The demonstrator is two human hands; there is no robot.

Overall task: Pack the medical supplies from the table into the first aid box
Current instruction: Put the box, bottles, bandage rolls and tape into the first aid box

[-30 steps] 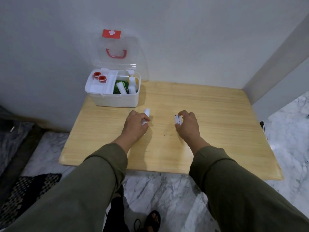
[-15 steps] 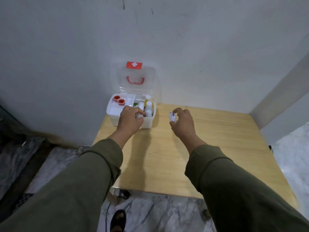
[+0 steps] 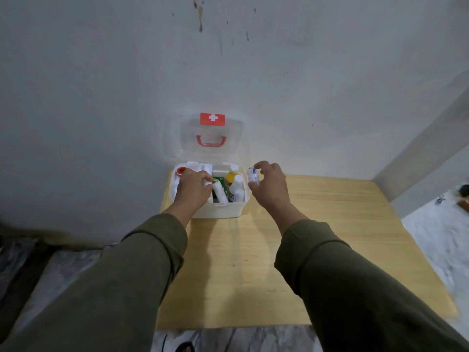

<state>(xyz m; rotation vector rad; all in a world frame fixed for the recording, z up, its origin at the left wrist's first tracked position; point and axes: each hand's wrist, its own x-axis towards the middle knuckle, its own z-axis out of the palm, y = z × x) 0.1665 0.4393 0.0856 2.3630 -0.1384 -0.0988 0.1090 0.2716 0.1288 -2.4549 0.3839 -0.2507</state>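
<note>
The white first aid box (image 3: 218,210) stands open at the table's far left corner, its clear lid (image 3: 212,138) with a red cross leaning against the wall. Inside lie a white roll (image 3: 220,193), a yellow-capped bottle (image 3: 231,176), a white bottle (image 3: 238,189) and a red-capped jar (image 3: 180,170). My left hand (image 3: 194,191) reaches into the box, fingers closed on a small white roll (image 3: 207,182) that is mostly hidden. My right hand (image 3: 269,186) hovers just right of the box's rim, pinching a small white bottle (image 3: 253,175) with blue print.
The wooden table (image 3: 317,250) stands against a grey wall (image 3: 228,59). Marble floor (image 3: 441,229) lies to the right, with small dark objects (image 3: 463,196) on it. A dark rug (image 3: 15,262) lies on the left floor.
Both hands moved from the table's middle toward the box, each carrying its item. My left hand now dips into the box; my right hand has come level with its right rim.
</note>
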